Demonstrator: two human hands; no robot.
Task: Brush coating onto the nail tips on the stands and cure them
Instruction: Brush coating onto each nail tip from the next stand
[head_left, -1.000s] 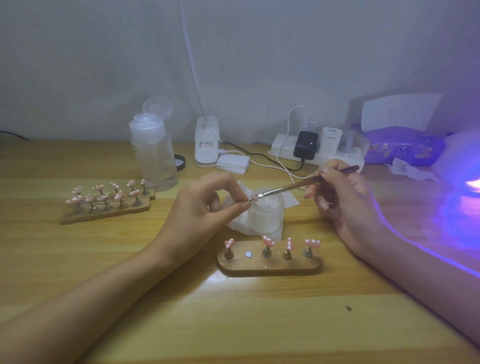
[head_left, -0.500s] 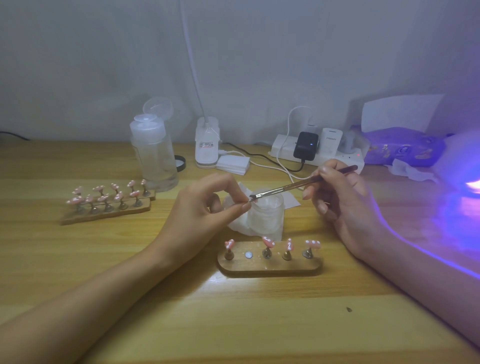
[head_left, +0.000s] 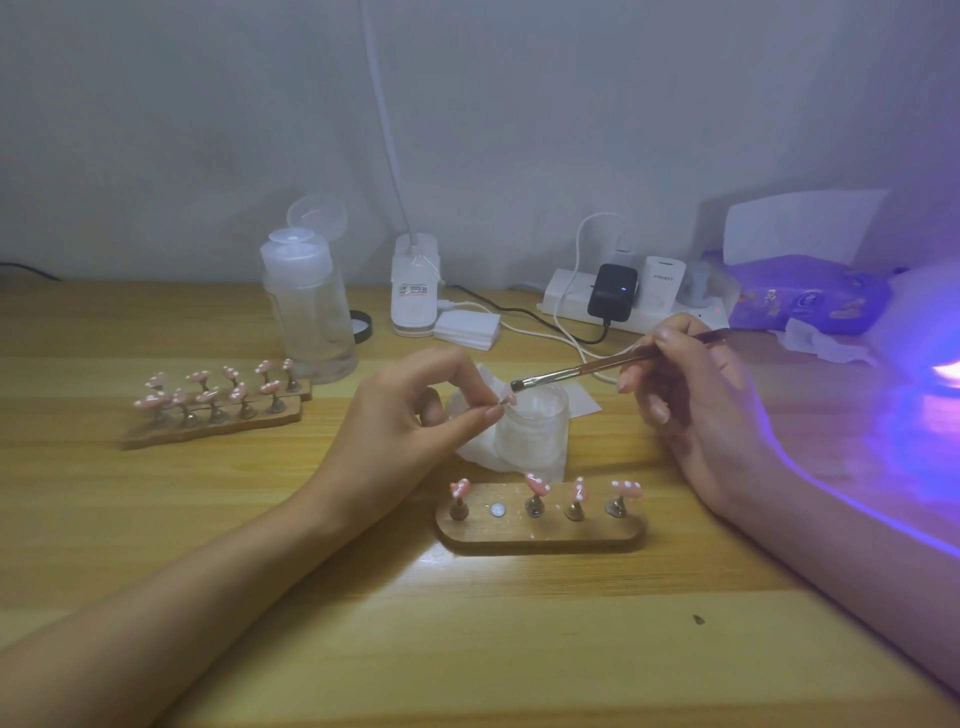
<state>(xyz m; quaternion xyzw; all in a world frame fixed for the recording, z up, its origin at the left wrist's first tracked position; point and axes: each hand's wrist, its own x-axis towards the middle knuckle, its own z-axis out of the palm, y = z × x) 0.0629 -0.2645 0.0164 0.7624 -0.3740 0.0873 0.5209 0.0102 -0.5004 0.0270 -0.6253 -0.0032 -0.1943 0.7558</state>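
Note:
My left hand (head_left: 410, 415) pinches a small pink nail tip (head_left: 505, 401) between thumb and forefinger, just over a frosted jar (head_left: 532, 426) standing on white tissue. My right hand (head_left: 691, 395) grips a thin brush (head_left: 597, 366); its dark bristle end hovers a little above and to the right of the pinched tip. In front of the jar lies a wooden stand (head_left: 540, 535) with several pink dotted tips on metal pegs and one bare magnet spot. A second wooden stand (head_left: 218, 415) with several pink tips sits at the left.
A clear bottle (head_left: 309, 312) with its flip cap up stands behind the left stand. At the back are a white lamp base (head_left: 415, 291), a power strip (head_left: 623, 306) with chargers and cables, and a purple wipes pack (head_left: 810, 301). Purple UV light glows at the right edge (head_left: 940, 374).
The brush tip has lifted off the pinched nail tip and drawn slightly up and right. My left hand stays in place, still pinching the tip.

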